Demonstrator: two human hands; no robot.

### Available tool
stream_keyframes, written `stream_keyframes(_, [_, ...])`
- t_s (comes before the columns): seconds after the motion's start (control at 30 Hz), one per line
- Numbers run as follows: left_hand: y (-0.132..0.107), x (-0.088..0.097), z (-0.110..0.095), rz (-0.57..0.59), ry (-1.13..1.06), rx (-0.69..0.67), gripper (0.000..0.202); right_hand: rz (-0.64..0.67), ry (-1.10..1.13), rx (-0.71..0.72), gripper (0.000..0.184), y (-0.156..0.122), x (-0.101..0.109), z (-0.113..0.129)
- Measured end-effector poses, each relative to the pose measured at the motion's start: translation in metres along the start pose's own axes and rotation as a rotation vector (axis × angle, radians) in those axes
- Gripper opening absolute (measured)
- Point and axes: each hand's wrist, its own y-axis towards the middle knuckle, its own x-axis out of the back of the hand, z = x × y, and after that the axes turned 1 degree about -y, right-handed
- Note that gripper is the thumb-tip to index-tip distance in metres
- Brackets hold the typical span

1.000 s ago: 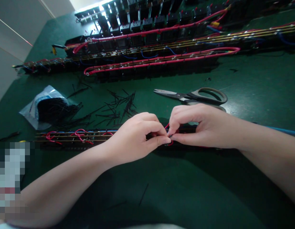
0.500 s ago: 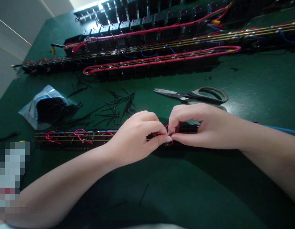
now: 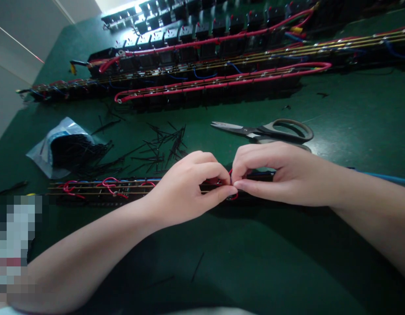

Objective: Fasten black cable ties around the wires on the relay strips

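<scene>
Across the green desk, right in front of the person, lies a long, narrow, dark strip, its middle covered by 2 bare hands. Thin brass-coloured rods run lengthwise along it, and glossy red wires curl over them in loose loops at the left end. A bit of blue shows along its far edge. Over the strip, the left hand and right hand meet at the fingertips, thumb and forefinger of each drawn close; whether they pinch anything I can't tell, the spot being too small. A red wire shows beside those tips. Scissors lie just beyond the right hand, thin black ties beyond the left.
</scene>
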Motion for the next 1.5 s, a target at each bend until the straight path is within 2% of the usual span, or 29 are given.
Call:
stream_keyframes(0.33, [-0.0005,-0.0003,0.0011,0.015,0.013,-0.01,0.003,-0.004,0.024,-0.046,0.017,0.0009,0.0021,0.006])
stream_keyframes(0.83, [0.0001,-0.0004,0.0015,0.037,0.039,-0.027,0.004,-0.008,-0.004,0.036,0.013,-0.0008,0.0013,0.0046])
stream_keyframes(1.2, [-0.0007,0.001,0.0002,0.027,-0.069,0.004,0.006,-0.007,0.005,0.019,0.015,-0.0008,0.0011,0.0035])
stream_keyframes(1.33, [-0.0008,0.001,0.0,0.016,-0.059,-0.038,0.007,-0.024,0.004,0.044,0.013,-0.0011,0.0003,0.0031])
stream_keyframes(1.43, [-0.0015,0.0009,-0.0006,0.013,-0.021,-0.089,0.007,-0.032,-0.026,0.051,0.003,-0.001,-0.0008,0.0036])
stream_keyframes(1.5, [-0.0026,0.0,-0.0012,-0.009,0.016,-0.126,0.008,-0.033,-0.083,0.049,0.007,-0.0009,-0.0024,0.0034])
